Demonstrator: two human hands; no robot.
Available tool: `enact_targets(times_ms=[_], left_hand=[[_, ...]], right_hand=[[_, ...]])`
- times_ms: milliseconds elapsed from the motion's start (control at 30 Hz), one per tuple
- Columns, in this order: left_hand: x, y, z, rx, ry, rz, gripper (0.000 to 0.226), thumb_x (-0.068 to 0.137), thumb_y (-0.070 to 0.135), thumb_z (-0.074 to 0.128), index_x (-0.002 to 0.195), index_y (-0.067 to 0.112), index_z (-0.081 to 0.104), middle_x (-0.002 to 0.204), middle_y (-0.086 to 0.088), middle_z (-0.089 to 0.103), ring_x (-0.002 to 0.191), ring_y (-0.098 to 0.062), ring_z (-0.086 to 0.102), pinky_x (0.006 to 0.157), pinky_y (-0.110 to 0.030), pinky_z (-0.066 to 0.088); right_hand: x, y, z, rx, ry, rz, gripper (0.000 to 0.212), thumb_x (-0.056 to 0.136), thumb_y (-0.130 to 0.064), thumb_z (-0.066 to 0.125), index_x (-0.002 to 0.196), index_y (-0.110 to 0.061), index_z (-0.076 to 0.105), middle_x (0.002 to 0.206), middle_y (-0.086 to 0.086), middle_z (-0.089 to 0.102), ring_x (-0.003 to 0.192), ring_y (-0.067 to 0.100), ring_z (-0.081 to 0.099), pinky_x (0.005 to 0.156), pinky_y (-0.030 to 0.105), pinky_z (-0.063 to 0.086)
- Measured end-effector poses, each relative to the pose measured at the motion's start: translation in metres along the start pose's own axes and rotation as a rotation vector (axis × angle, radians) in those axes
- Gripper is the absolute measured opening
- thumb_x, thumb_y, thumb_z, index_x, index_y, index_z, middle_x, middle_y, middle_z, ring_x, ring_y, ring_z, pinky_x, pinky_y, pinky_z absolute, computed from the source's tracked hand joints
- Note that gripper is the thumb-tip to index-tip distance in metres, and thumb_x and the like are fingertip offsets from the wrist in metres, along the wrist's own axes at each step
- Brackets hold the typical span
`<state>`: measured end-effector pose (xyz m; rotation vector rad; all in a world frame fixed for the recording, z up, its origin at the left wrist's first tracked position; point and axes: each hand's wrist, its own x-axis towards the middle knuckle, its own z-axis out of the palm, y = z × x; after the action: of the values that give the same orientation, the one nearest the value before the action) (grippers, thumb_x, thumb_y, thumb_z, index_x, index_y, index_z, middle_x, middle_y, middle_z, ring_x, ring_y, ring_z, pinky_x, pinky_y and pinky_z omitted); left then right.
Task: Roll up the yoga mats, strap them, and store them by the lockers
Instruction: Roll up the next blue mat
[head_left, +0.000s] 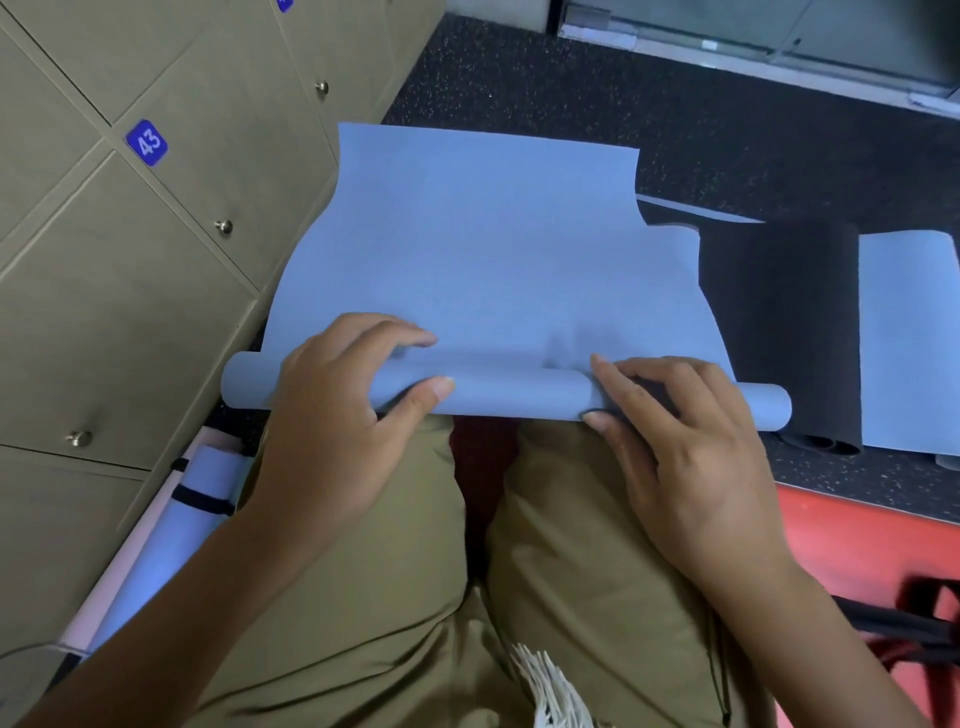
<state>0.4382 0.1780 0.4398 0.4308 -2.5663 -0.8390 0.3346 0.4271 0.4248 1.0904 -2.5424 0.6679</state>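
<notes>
— Where do we have the blue yoga mat (483, 249)?
— Mid-frame on the dark floor (519, 67), beside the lockers (130, 260) at left.
— And our hands?
— Left hand (332, 415) and right hand (685, 436) both grasp its rolled near end, fingers curled over it.

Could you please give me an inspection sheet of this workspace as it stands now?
Surface: dark speckled floor, red strip at right.
Job's things: blue mat rolled only at its near end; strapped blue roll lies by the lockers; dark mat and another blue one at right.
Clutter: black straps at lower right.
Hands: left hand and right hand both grip the roll.
Cables: nothing seen.
Surroundings: glass partition ahead.
</notes>
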Motion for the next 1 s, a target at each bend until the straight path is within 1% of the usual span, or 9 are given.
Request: enact_targets(times_ms=[100,267,367,467,533,633,800,900,1000], left_hand=[[0.0,0.004,0.003,0.067,0.05,0.026,0.014,0.089,0.032,0.072,0.096,0.02,0.072,0.099,0.009,0.062,0.098,-0.015,0.054,0.091,-0.019,0.035],[-0.004,0.0,0.006,0.259,0.106,0.188,0.017,0.097,0.025,0.066,0.101,0.011,0.075,0.1,-0.001,0.066,0.095,-0.026,0.059,0.089,-0.03,0.035],[-0.013,-0.001,0.007,0.327,0.027,0.208,0.041,0.102,0.038,0.056,0.126,0.009,0.069,0.121,-0.007,0.065,0.115,-0.032,0.059,0.101,-0.041,0.041],[-0.022,-0.003,0.007,0.405,-0.112,0.256,0.058,0.101,0.05,0.05,0.149,0.017,0.052,0.145,-0.014,0.053,0.14,-0.039,0.044,0.118,-0.053,0.031],[-0.021,-0.004,0.006,0.444,-0.157,0.283,0.061,0.101,0.053,0.047,0.153,0.022,0.047,0.151,-0.017,0.047,0.146,-0.042,0.036,0.122,-0.053,0.022],[-0.014,-0.008,0.005,0.461,-0.184,0.291,0.064,0.1,0.057,0.044,0.154,0.024,0.045,0.152,-0.017,0.045,0.147,-0.041,0.034,0.122,-0.052,0.02],[0.003,-0.015,0.011,0.467,-0.199,0.3,0.07,0.098,0.064,0.043,0.156,0.025,0.041,0.152,-0.014,0.046,0.147,-0.04,0.034,0.121,-0.053,0.022],[0.012,-0.019,0.014,0.474,-0.215,0.317,0.073,0.097,0.067,0.042,0.157,0.026,0.039,0.153,-0.014,0.046,0.147,-0.039,0.034,0.122,-0.053,0.023],[0.02,-0.024,0.016,0.496,-0.219,0.317,0.075,0.096,0.07,0.042,0.158,0.028,0.037,0.155,-0.011,0.046,0.148,-0.037,0.034,0.123,-0.051,0.022]], right_hand=[[0.006,0.004,0.004,0.038,-0.022,0.012,0.036,0.104,-0.029,0.057,0.131,-0.01,0.069,0.113,0.007,0.066,0.101,0.031,0.057,0.084,0.048,0.048],[0.019,0.009,0.005,0.126,-0.082,0.084,0.036,0.104,-0.033,0.052,0.129,-0.015,0.071,0.104,0.0,0.066,0.095,0.025,0.056,0.081,0.045,0.047],[0.033,0.011,0.004,0.154,-0.153,0.141,0.039,0.103,-0.038,0.048,0.124,-0.018,0.074,0.099,-0.002,0.067,0.087,0.023,0.054,0.078,0.047,0.048],[0.046,0.013,0.0,0.178,-0.232,0.189,0.035,0.105,-0.039,0.05,0.12,-0.021,0.075,0.102,-0.001,0.066,0.092,0.024,0.054,0.086,0.046,0.046],[0.051,0.015,0.0,0.178,-0.268,0.21,0.028,0.104,-0.035,0.054,0.117,-0.023,0.077,0.105,-0.001,0.062,0.099,0.023,0.051,0.091,0.037,0.036],[0.056,0.012,0.004,0.121,-0.236,0.232,0.027,0.104,-0.038,0.054,0.112,-0.027,0.078,0.105,-0.003,0.058,0.102,0.022,0.049,0.088,0.031,0.023],[0.052,0.003,0.008,-0.018,-0.009,0.167,0.024,0.096,-0.036,0.068,0.105,-0.015,0.074,0.096,0.001,0.066,0.09,0.027,0.055,0.082,0.031,0.031],[0.044,-0.001,0.008,-0.062,0.024,0.108,0.03,0.095,-0.038,0.071,0.108,-0.011,0.07,0.099,0.005,0.065,0.093,0.032,0.055,0.081,0.042,0.042],[0.032,-0.002,0.011,-0.076,-0.062,0.082,0.05,0.096,-0.05,0.062,0.126,-0.01,0.066,0.119,0.009,0.065,0.112,0.034,0.056,0.099,0.046,0.045]])
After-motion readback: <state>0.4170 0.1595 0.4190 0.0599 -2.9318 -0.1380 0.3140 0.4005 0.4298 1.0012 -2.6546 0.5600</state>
